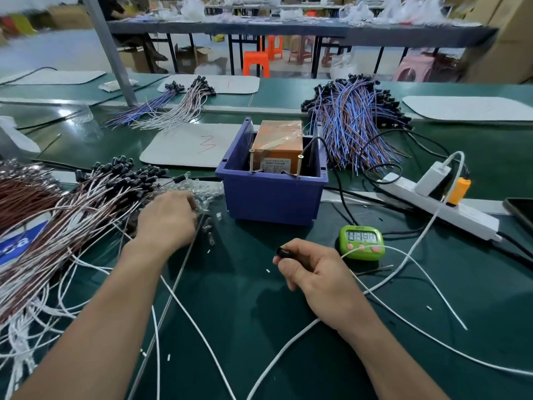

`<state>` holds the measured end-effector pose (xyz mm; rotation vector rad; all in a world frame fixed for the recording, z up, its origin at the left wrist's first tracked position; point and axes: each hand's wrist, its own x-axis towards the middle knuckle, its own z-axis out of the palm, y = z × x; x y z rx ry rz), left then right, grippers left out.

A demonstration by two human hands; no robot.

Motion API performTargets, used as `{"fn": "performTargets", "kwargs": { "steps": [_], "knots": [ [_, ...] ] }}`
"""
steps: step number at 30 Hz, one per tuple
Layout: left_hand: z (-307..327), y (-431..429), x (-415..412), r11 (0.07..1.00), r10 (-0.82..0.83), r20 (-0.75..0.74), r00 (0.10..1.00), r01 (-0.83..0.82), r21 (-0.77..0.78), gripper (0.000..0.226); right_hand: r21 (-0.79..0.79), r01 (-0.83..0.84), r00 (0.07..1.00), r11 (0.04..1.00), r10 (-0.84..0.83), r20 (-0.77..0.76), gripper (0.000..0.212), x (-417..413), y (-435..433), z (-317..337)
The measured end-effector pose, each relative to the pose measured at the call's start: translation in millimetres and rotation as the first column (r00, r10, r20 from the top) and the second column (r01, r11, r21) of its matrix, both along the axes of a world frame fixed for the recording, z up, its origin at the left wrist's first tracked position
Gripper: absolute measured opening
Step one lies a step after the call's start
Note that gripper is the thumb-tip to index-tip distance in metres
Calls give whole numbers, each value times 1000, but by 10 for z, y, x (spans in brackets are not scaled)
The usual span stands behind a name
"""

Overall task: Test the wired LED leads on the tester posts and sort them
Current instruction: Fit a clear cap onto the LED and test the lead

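Right fingers (289,269) pinch black cap (283,252), leads (72,203) left

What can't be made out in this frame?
Head view only:
green timer digits: too small, blurred.
tester label: too small.
left hand: fingertips hidden by its own back; grasp unclear.
right hand: palm hides wire of black-capped lead.
dark device, right edge: cut off.

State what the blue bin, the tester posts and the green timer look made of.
Blue bin: moulded plastic, matte, thick even walls. Tester posts: metal, brass-coloured, apparently threaded like screws. Green timer: probably glossy plastic, with a shiny rounded shell.
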<state>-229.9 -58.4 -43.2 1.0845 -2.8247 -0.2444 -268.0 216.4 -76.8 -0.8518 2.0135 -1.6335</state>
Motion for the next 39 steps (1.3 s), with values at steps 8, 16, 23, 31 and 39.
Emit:
{"fn": "performTargets", "kwargs": {
  "steps": [8,16,23,31,39],
  "knots": [
    [23,54,62,989,98,-247,964,-122,-85,8,1,7,1000,1000,-7,-3,10,-5,-4,8],
    [154,632,377,971,48,-573,818,96,218,9,3,15,1000,1000,-15,6,12,-4,-3,34],
    [-100,1015,453,742,49,-669,741,421,521,34,-57,60,998,997,-60,-1,12,7,2,33],
    [-118,1160,507,495,136,-691,710,555,668,27,-94,37,999,995,-36,9,16,-1,74,85],
    [54,1233,567,372,257,-732,631,634,678,28,-239,-34,986,970,73,153,11,-24,104,187]
  ]
}}
